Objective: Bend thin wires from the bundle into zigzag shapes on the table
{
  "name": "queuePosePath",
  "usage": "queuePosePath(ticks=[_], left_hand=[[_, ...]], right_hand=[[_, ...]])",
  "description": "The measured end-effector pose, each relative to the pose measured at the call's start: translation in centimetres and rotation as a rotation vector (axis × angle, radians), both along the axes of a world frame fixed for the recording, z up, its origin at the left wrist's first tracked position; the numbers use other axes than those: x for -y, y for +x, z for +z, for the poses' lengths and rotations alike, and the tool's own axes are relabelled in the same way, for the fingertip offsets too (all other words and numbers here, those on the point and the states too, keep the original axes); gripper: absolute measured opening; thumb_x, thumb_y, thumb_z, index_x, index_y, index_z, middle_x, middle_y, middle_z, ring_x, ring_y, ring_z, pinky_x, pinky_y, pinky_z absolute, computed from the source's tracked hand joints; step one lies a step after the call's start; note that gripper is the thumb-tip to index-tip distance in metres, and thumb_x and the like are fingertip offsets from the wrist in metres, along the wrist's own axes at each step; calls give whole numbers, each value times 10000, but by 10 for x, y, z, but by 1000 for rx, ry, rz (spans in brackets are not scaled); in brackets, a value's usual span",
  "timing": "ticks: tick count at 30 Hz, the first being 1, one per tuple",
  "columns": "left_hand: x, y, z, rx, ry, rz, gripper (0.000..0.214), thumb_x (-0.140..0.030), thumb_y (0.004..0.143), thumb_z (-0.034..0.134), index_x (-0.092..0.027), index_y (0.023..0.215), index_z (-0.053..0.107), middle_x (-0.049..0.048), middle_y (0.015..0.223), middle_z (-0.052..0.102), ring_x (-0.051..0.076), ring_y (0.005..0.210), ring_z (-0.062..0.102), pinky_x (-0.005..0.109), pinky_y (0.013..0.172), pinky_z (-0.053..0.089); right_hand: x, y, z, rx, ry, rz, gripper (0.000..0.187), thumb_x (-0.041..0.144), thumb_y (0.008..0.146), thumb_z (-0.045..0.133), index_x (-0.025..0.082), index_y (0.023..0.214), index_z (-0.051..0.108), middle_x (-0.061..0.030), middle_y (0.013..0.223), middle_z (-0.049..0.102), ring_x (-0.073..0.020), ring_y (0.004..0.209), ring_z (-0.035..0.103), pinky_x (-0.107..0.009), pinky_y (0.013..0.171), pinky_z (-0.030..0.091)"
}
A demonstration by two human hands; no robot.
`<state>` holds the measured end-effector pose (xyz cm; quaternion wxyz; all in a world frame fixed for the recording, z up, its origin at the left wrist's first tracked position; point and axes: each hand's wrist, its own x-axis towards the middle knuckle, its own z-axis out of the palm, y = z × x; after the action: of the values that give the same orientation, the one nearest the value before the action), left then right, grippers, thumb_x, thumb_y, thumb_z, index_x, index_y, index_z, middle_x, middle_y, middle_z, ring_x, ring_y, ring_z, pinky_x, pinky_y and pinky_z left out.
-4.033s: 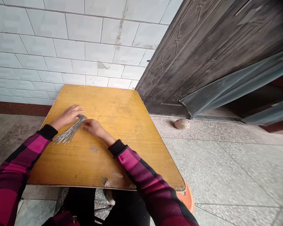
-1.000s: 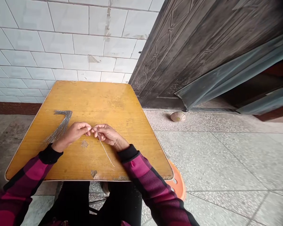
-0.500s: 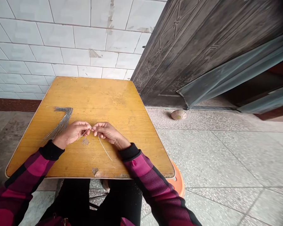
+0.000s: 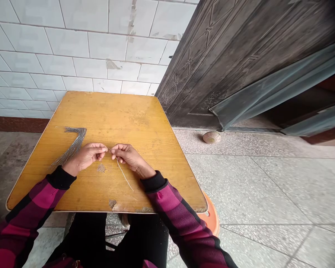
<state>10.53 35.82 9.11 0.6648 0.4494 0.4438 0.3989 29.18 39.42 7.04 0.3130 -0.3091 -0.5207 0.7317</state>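
Observation:
A thin, pale wire (image 4: 124, 176) runs between my two hands above the wooden table (image 4: 114, 115), and its long free end slants down toward the table's front edge. My left hand (image 4: 89, 155) pinches it between thumb and forefinger. Close beside it, my right hand (image 4: 127, 155) pinches the same wire, with a small gap between the fingertips. Behind my left wrist lies a bundle of bent grey wires (image 4: 77, 143), partly covered by that hand.
A white tiled wall (image 4: 108, 48) stands behind the table, with a dark carved door (image 4: 195, 85) to the right. An orange stool (image 4: 212, 214) shows under the table's right front corner. A worn ball (image 4: 211, 137) rests on the floor by the doorway.
My fingertips have drawn slightly apart, showing more wire between them. The short wire end that stuck out below my left hand is hardly visible now.

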Motion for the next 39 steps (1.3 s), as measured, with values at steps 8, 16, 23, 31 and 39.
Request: queuePosePath(ticks=[8, 16, 23, 31, 39], left_hand=[[-1, -1, -5, -131, 94, 27, 173, -314, 710, 641, -148, 685, 602, 0, 623, 553, 105, 582, 458, 261, 582, 347], [-2, -2, -6, -261, 234, 2, 204, -346, 763, 623, -144, 740, 640, 20, 662, 622, 136, 652, 532, 282, 665, 406], [0, -1, -3, -105, 134, 15, 195, -324, 733, 662, -132, 704, 638, 25, 639, 621, 119, 608, 517, 266, 624, 369], [-1, -3, -4, 51, 51, -7, 196, -310, 703, 698, -122, 693, 643, 25, 632, 596, 100, 590, 476, 243, 593, 335], [-1, -2, -4, 19, 41, 26, 185, -297, 699, 709, -126, 705, 639, 25, 631, 602, 106, 595, 487, 245, 604, 339]], right_hand=[[4, -4, -3, 12, -10, 49, 241, 372, 723, 701, 147, 771, 630, 19, 641, 647, -31, 426, 425, -159, 400, 286], [2, -1, -1, 6, -40, 51, 236, 351, 718, 709, 133, 789, 650, 29, 608, 633, -18, 382, 387, -158, 372, 250], [2, -1, -1, -15, -50, 66, 245, 358, 714, 721, 132, 765, 640, 27, 612, 635, -16, 384, 379, -159, 371, 236], [2, -1, -1, -12, -8, 28, 243, 355, 710, 723, 134, 760, 636, 27, 608, 633, -21, 405, 396, -160, 382, 249], [1, 2, 0, -9, 7, 71, 246, 353, 719, 716, 130, 787, 640, 23, 624, 637, -22, 394, 384, -168, 375, 235]])
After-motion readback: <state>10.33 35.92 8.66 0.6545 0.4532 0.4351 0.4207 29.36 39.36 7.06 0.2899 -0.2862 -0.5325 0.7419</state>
